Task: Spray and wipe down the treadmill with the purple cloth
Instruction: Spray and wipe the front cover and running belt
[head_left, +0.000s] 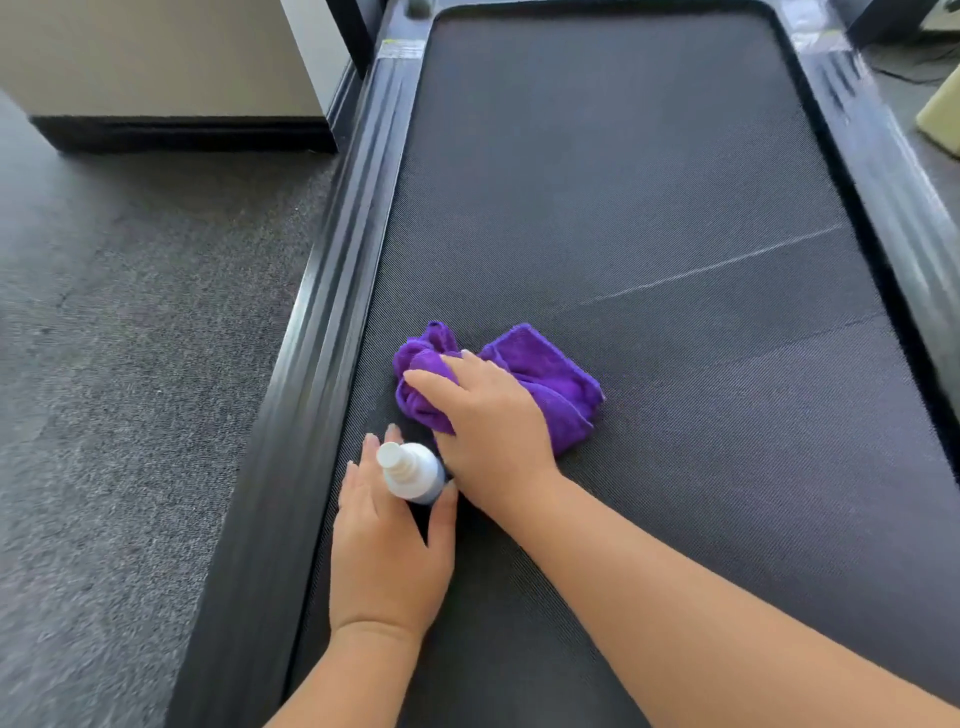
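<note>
Spray bottle (413, 472): small, white cap and neck, pale bluish body. It sits in my left hand (387, 551), thumb on its right side, fingers on its left, loosely wrapped round it. Cap points up toward me. Cannot tell what is inside or how full; the body is mostly hidden by my fingers.

Purple cloth (540, 379): bunched, lying on the treadmill belt (649, 182), left of the belt's middle, near the left side rail (322, 332). My right hand (488, 421) lies on top of it, palm down, fingers spread and fairly straight, pressing it onto the belt. The cloth sticks out past my fingertips on the far side and to the right of my hand.

The two hands are close together, the right wrist nearly touching the bottle.

Edges: the left rail is black, ridged, running just beside my left hand. The right side rail (893, 197) is well apart from both hands. A pale diagonal streak (717, 265) crosses the belt beyond the cloth.

Open room: bare belt stretches ahead of the cloth to the far end and across to the right rail. Left of the treadmill is grey carpet (114, 364), with a beige cabinet (166, 57) at the far left.
</note>
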